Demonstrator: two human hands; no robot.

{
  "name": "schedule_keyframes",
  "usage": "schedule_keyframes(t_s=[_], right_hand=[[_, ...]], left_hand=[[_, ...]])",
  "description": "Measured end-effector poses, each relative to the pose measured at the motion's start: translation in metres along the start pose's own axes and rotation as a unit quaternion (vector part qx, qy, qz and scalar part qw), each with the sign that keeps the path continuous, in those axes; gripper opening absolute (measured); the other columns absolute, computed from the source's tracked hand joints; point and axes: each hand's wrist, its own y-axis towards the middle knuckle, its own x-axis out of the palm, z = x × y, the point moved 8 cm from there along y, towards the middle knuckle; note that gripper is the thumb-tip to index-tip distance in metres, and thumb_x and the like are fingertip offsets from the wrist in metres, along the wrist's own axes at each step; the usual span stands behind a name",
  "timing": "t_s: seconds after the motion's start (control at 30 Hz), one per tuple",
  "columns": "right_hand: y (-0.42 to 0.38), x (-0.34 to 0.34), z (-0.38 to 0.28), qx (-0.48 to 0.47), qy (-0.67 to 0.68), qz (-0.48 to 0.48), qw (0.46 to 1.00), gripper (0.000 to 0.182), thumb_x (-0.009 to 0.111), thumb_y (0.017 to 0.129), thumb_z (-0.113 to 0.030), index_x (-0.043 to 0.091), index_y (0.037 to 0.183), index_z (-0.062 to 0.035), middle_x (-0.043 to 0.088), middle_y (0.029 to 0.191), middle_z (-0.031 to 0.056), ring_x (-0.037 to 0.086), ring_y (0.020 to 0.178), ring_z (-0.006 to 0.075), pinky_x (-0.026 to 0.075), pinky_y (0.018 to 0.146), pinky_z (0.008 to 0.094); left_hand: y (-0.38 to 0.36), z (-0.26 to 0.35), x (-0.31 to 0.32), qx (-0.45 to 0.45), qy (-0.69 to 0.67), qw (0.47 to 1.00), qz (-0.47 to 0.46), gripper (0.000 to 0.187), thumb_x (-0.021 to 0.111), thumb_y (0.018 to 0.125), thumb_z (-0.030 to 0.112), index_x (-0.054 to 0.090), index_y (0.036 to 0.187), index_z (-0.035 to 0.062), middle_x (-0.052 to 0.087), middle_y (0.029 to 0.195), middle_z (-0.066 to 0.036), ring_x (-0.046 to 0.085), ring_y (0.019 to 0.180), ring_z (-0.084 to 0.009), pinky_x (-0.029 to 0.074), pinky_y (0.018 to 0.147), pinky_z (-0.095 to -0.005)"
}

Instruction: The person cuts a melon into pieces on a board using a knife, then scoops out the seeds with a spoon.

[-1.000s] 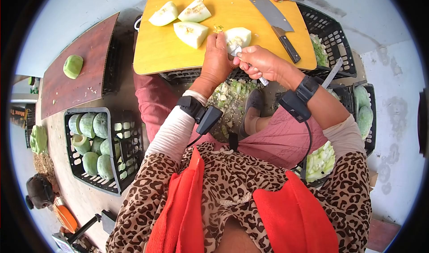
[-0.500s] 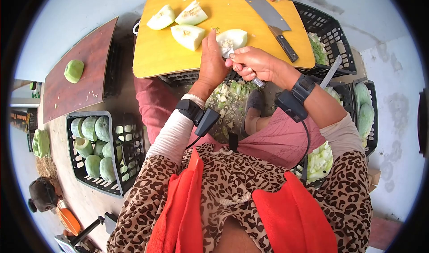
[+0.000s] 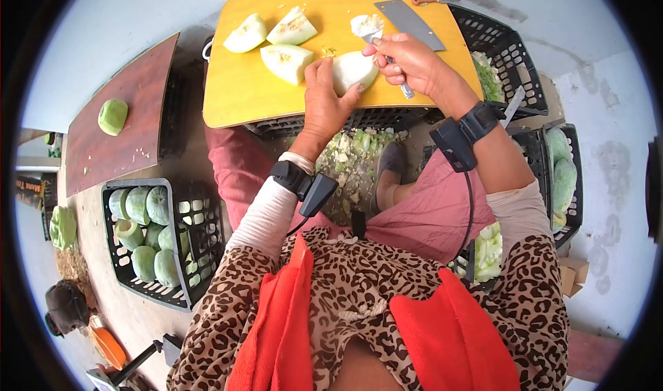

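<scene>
My left hand holds a pale melon wedge down on the yellow cutting board. My right hand grips a metal spoon, raised just past the wedge. The spoon's bowl carries a lump of scooped seed pulp. Three more cut wedges lie on the board to the left. A cleaver rests on the board behind my right hand.
A black crate of peeled green melons sits at lower left. Black crates with scraps and melons stand at right. Scraps lie on the floor below the board. One green melon rests on a brown board.
My right hand has lifted the spoon up and away from the wedge with a scoop of seed pulp. The wedge now lies with its hollowed side toward me under my left hand.
</scene>
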Motion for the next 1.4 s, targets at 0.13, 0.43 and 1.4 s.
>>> schedule_keyframes(t_s=[0.13,0.43,1.4], right_hand=[[0.002,-0.013,-0.015,-0.026,-0.031,0.035,0.999,0.021,0.045,0.098,-0.019,0.054,0.099,0.0005,0.047,0.07,0.0,0.033,0.046,0.0036,0.027,0.04,0.0205],[0.007,-0.023,-0.024,-0.039,-0.12,0.09,0.988,0.02,0.044,0.096,-0.017,0.054,0.095,0.0003,0.051,0.072,0.0032,0.037,0.048,0.0063,0.03,0.041,0.0223],[0.01,-0.046,-0.044,-0.067,-0.064,0.09,0.992,0.018,0.055,0.091,-0.015,0.055,0.088,0.002,0.05,0.069,0.0046,0.037,0.046,0.0085,0.03,0.041,0.0254]], left_hand=[[0.002,-0.004,0.0,-0.017,-0.007,1.0,0.008,0.063,0.076,0.074,0.02,0.046,0.122,-0.0062,0.051,0.112,-0.022,0.053,0.103,-0.0368,0.044,0.091,-0.0408],[0.001,0.003,-0.002,-0.034,-0.03,0.998,0.033,0.065,0.074,0.071,0.016,0.043,0.124,-0.0062,0.049,0.115,-0.024,0.05,0.106,-0.0364,0.042,0.094,-0.0404],[-0.012,-0.092,-0.144,-0.204,-0.255,0.922,0.208,0.032,0.062,0.087,0.012,0.047,0.108,-0.0063,0.056,0.1,-0.014,0.058,0.09,-0.0191,0.051,0.076,-0.03]])
